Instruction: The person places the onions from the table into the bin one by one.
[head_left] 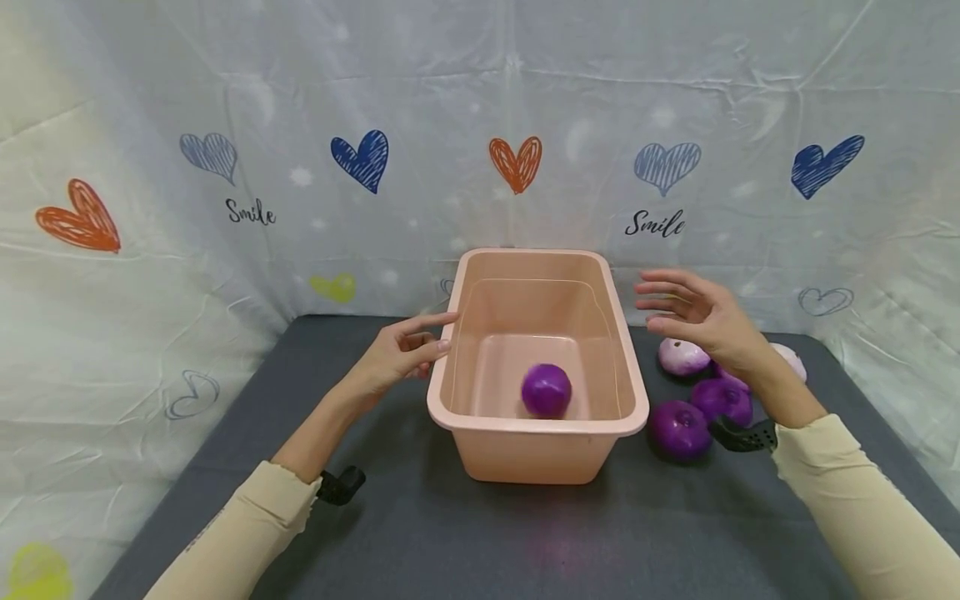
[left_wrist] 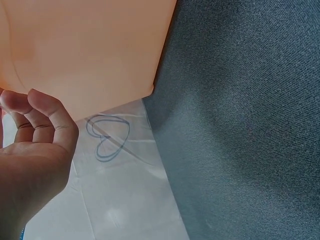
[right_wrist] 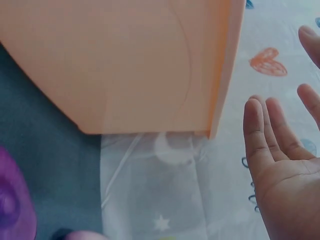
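A peach plastic tub (head_left: 525, 454) stands on the dark cloth, with one round, glossy purple onion-like vegetable (head_left: 546, 391) on its floor. My left hand (head_left: 401, 350) is at the tub's left rim, fingertips and thumb right against the outer edge, fingers loosely bent. In the left wrist view the bent fingers (left_wrist: 52, 120) overlap the tub's side wall. Off the tub's right side, my right hand (head_left: 697, 317) hangs in the air with fingers extended and nothing in it. The right wrist view shows its palm (right_wrist: 295, 185) and spread fingers beside the tub rim.
Several more round vegetables lie right of the tub under my right forearm, among them a deep purple one (head_left: 680, 430) and a paler pinkish one (head_left: 682, 357). A white curtain (head_left: 442, 83) printed with hearts hangs close behind the tub. Dark cloth (head_left: 360, 500) covers the table.
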